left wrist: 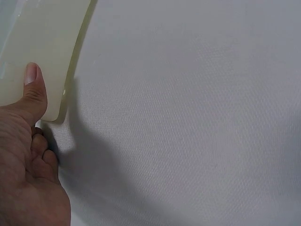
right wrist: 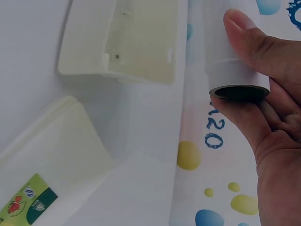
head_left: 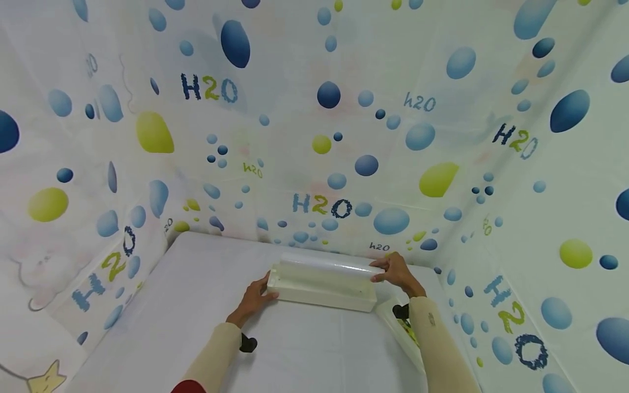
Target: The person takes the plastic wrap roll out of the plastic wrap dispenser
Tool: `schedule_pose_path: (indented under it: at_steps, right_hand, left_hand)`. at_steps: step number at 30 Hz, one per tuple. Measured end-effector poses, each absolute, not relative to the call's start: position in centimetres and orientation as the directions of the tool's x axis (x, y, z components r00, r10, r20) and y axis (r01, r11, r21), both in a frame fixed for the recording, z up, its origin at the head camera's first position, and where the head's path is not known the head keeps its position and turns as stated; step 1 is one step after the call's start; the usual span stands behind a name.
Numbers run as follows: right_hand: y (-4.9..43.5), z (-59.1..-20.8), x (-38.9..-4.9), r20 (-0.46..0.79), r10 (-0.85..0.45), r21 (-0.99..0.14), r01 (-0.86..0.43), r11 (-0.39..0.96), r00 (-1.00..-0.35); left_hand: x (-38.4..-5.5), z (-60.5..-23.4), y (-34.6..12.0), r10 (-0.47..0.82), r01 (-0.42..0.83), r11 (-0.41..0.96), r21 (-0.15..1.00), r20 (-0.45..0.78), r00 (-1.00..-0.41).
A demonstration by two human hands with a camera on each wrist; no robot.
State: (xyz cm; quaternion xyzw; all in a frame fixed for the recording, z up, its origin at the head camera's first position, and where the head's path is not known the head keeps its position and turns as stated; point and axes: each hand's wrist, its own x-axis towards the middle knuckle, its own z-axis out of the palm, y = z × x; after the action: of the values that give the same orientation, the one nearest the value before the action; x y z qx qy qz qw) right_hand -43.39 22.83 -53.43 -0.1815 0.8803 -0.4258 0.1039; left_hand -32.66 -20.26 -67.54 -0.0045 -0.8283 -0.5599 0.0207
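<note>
A long cream plastic box [head_left: 321, 299], its top uncovered, lies lengthwise on the white table. My left hand [head_left: 255, 300] grips its left end; in the left wrist view the thumb [left wrist: 34, 87] lies along the box wall [left wrist: 51, 42] with the other fingers curled beneath. A roll of clear plastic film [head_left: 326, 266] is at the far long side of the box. My right hand [head_left: 397, 273] holds the roll's right end. In the right wrist view, thumb and fingers wrap the tube [right wrist: 235, 73], whose dark hollow end shows.
A cream lid [right wrist: 61, 141] with a green fruit label [right wrist: 30, 200] lies on the table near the box's right end, partly behind my right sleeve [head_left: 437, 338]. White cloth walls [head_left: 290, 136] with blue and yellow-green drops rise behind and beside the table [head_left: 304, 355].
</note>
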Motion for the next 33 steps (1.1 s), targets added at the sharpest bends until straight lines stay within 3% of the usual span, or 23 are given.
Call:
schedule_pose_path:
  at_steps: [5,15,25,33]
  right_hand:
    - [21.8,-53.5,-44.6,-0.023,-0.398,-0.761,-0.242,0.602,-0.917]
    - [19.4,-53.6,-45.9,-0.035,-0.371,-0.735,-0.228,0.639,-0.928]
    - [17.4,-54.7,-47.2,-0.059,-0.347,-0.670,-0.220,0.709,-0.936]
    - [16.7,-55.6,-48.5,-0.048,-0.349,-0.688,-0.222,0.691,-0.936]
  left_hand:
    - [-32.4,-67.6,-20.5,-0.015,0.014,0.352,0.936,0.020,-1.000]
    - [-31.7,-68.1,-20.2,-0.008,0.090,0.384,0.919,0.101,-0.995]
    - [-31.7,-68.0,-19.8,-0.008,0.052,0.338,0.940,0.058,-0.998]
    - [-32.0,-67.5,-20.0,-0.010,0.046,0.311,0.949,0.052,-0.999]
